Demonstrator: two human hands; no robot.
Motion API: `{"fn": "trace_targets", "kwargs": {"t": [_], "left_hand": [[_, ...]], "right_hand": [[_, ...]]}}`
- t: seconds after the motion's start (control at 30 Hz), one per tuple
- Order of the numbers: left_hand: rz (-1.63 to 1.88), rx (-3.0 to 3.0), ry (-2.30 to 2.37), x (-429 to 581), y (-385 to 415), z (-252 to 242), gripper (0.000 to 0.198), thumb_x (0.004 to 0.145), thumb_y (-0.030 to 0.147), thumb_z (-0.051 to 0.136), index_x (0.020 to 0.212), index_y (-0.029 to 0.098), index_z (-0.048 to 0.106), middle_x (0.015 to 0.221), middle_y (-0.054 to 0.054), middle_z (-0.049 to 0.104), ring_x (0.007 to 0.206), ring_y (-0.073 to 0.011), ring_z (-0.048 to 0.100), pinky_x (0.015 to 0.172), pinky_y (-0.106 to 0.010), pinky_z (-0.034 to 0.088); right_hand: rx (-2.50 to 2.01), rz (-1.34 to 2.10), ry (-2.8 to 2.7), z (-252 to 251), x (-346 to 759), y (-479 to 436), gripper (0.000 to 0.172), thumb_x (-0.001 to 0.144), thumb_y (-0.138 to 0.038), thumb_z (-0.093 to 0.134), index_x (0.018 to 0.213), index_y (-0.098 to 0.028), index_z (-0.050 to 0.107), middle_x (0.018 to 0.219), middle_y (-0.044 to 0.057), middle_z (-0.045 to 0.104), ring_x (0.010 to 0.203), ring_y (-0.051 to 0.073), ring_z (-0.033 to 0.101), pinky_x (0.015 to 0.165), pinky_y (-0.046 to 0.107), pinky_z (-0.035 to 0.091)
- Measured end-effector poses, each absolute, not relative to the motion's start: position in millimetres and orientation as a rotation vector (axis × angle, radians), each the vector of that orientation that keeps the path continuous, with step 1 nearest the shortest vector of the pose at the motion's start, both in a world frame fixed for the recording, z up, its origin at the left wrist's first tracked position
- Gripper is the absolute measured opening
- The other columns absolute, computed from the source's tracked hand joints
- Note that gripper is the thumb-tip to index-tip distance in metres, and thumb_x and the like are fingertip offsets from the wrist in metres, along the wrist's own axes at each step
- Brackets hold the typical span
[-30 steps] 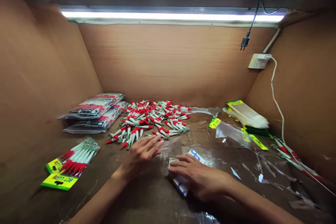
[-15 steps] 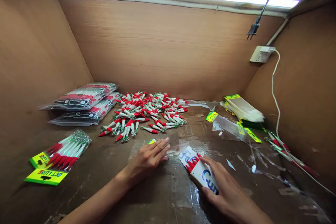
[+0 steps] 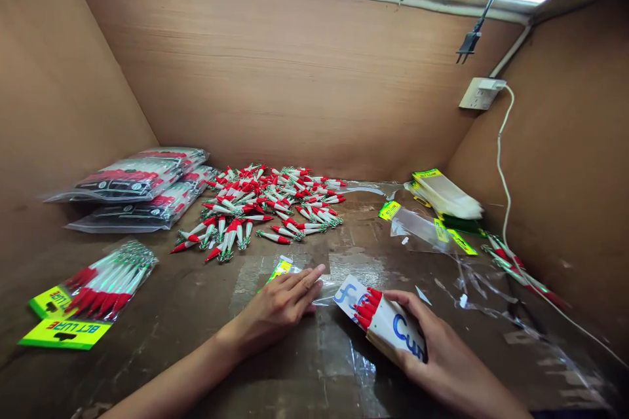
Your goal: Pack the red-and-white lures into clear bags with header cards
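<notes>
My right hand point(image 3: 432, 340) grips a white folded card holder point(image 3: 393, 327) marked with blue handwriting, its far end pointing up and left. Several red lure tips point(image 3: 368, 308) stick out from the holder's opening. My left hand point(image 3: 282, 301) lies with fingers stretched out over a clear plastic bag point(image 3: 324, 294), and its yellow header point(image 3: 282, 268) shows beyond the knuckles. Part of the bag is hidden beneath the palm. A loose pile of red-and-white fishing lures point(image 3: 265, 200) with green hooks spreads across the back of the table.
Filled packs point(image 3: 137, 177) are stacked at back left. Two bagged lure sets point(image 3: 98, 288) lie at near left. At right are a stack of clear bags point(image 3: 452, 195), single bags point(image 3: 417, 222) and a few lures point(image 3: 515, 268) by a white cable point(image 3: 500, 144). A plug point(image 3: 469, 42) hangs above.
The card holder has turned slightly, and its red tips show more plainly. More of the yellow header shows past my left hand. The whole view has shifted a little.
</notes>
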State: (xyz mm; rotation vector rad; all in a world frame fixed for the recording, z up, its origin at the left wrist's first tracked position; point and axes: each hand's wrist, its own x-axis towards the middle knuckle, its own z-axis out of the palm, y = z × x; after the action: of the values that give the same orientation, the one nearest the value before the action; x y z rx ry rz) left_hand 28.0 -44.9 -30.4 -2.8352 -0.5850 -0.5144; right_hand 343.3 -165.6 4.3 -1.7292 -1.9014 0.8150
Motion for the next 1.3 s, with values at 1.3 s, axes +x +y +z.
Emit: {"fn": "trace_targets", "kwargs": {"t": [1.3], "left_hand": [[-0.467, -3.344, -0.771, 40, -52, -17, 0.062, 0.095, 0.034, 0.063, 0.151, 0.026, 0.038, 0.148, -0.011, 0.052, 0.136, -0.0283, 0.049, 0.115, -0.049, 0.038]], "right_hand": [[-1.472, 0.792, -2.173, -12, 359, -144, 0.091, 0.078, -0.022, 0.063, 0.159, -0.029, 0.022, 0.163, 0.008, 0.031, 0.146, 0.029, 0.035, 0.120, 0.048, 0.030]]}}
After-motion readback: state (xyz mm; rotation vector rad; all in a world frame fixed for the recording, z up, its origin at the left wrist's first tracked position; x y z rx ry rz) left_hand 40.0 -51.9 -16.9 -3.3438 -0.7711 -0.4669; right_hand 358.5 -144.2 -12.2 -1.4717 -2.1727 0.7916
